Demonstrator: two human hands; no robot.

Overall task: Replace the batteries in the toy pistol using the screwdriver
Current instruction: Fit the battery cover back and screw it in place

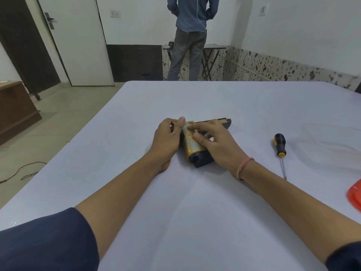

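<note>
A yellow and dark grey toy pistol [192,148] lies flat on the white table [195,212], barrel pointing right, grip toward me. My left hand [168,137] grips its rear end, thumb laid over the top. My right hand [216,142] lies over the body, fingers curled on the yellow side and thumb against the grip. A screwdriver [280,148] with a black and yellow handle rests on the table to the right, tip pointing toward me, touched by neither hand. No batteries show.
A clear plastic container [332,137] sits at the far right, and a red lid [354,194] pokes in at the right edge. A person [190,36] stands beyond the table's far edge, back turned, beside a folding table [214,48].
</note>
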